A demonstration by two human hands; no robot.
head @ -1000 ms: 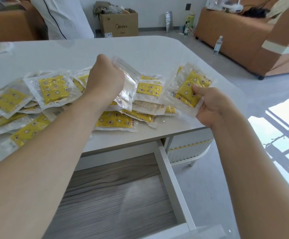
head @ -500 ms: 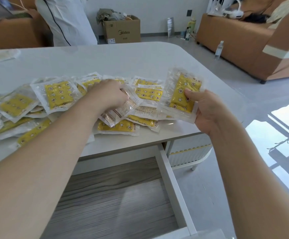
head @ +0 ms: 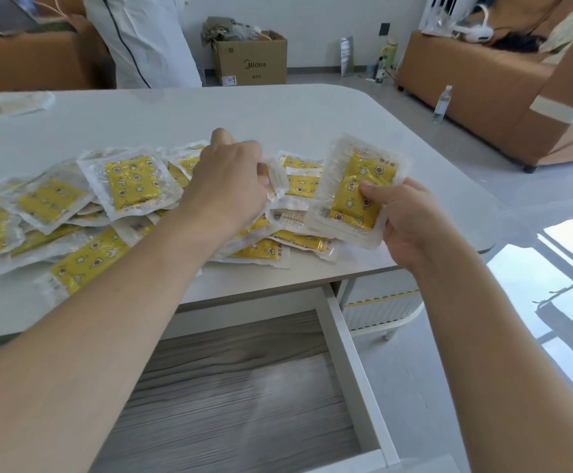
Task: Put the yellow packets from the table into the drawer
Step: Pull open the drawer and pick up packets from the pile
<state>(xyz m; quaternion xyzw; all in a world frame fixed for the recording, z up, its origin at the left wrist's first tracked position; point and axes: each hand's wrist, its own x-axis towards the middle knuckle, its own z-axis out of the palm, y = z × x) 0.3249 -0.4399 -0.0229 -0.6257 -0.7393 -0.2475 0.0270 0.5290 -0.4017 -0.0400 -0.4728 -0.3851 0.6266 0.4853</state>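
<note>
— Where are the hands right now?

— Both are up over the white table (head: 278, 110). The right hand (head: 411, 221), right of centre in the frame, holds a small stack of yellow packets (head: 360, 186) tilted up off the tabletop, thumb pressed across the front, fingers curled behind.

— And the left?

— The left hand (head: 230, 182) is at the middle of the frame, down on the pile of packets (head: 128, 182). Its fingers are curled and closed on the clear edge of one packet (head: 276, 180), which sticks out to the right of the knuckles. I can't make out the fingertips themselves; the back of the hand hides them.

— The rest of the packets?

— Spread over the near part of the table, from the left edge of the frame to just under the right hand, overlapping one another. Some lie yellow side up, others show a pale printed back.

— The drawer?

— The drawer (head: 346, 353) is pulled out below the table edge, lower centre of the frame, with a grey wood-grain bottom and white sides. No packet lies in the part I can see.

— Anything behind?

— A cardboard box (head: 254, 63) on the floor at top centre, an orange sofa (head: 483, 107) at upper right, a plastic bottle (head: 444, 100) standing beside it.
</note>
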